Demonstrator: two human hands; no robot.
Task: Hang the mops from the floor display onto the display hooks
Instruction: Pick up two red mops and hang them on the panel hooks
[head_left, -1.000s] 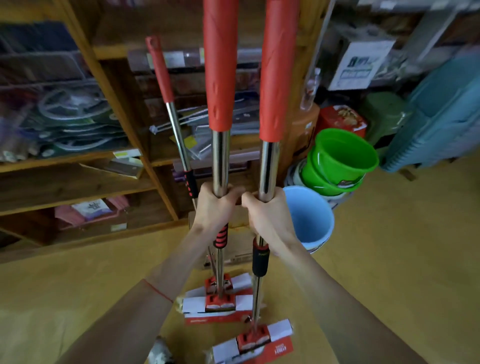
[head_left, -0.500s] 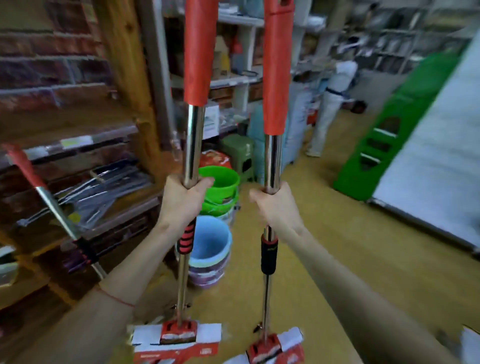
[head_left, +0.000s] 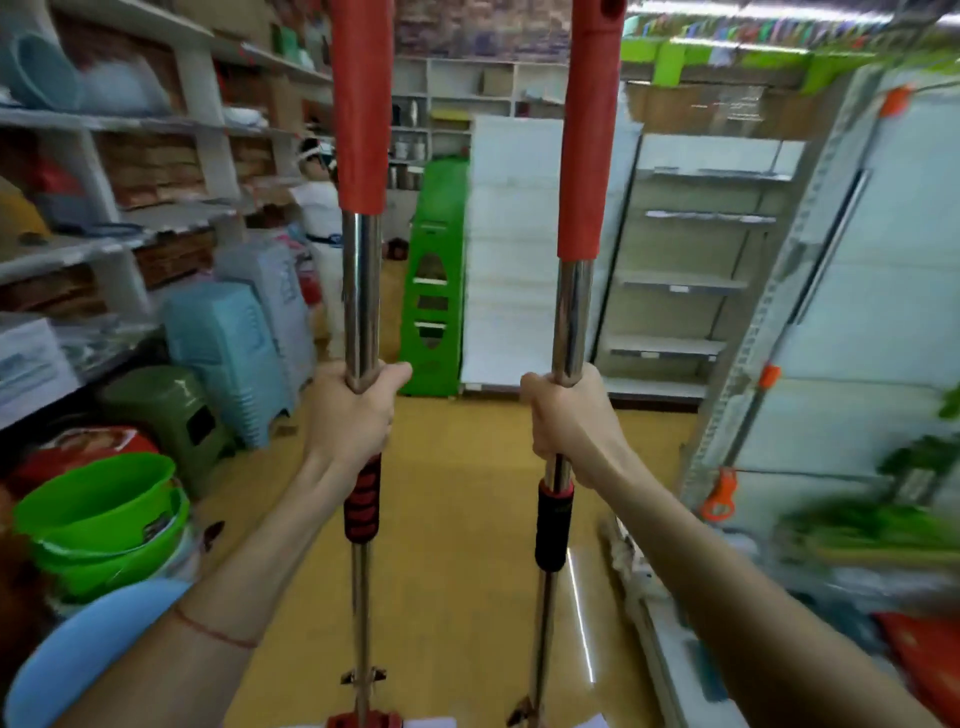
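I hold two upright mops, each with a chrome pole and a red upper grip. My left hand (head_left: 354, 410) is shut on the left mop (head_left: 361, 280) just above its red and black collar. My right hand (head_left: 570, 421) grips the right mop (head_left: 571, 306) above a black sleeve. Both poles stand side by side, a forearm's width apart. Their heads are cut off at the bottom edge, where only a red bracket and white packaging corners show. No display hooks can be made out in this blurred view.
Green buckets (head_left: 98, 512) and a blue bucket (head_left: 78, 649) stand at the lower left, with plastic stools (head_left: 228, 348) behind. Shelving (head_left: 119, 124) lines the left; a white rack (head_left: 831, 291) is on the right. A person (head_left: 322, 208) stands down the yellow-floored aisle.
The view has swung right, from the wooden shelf to down the aisle. Both mops came along upright in my hands and now stand further apart. The third mop against the shelf has left the view.
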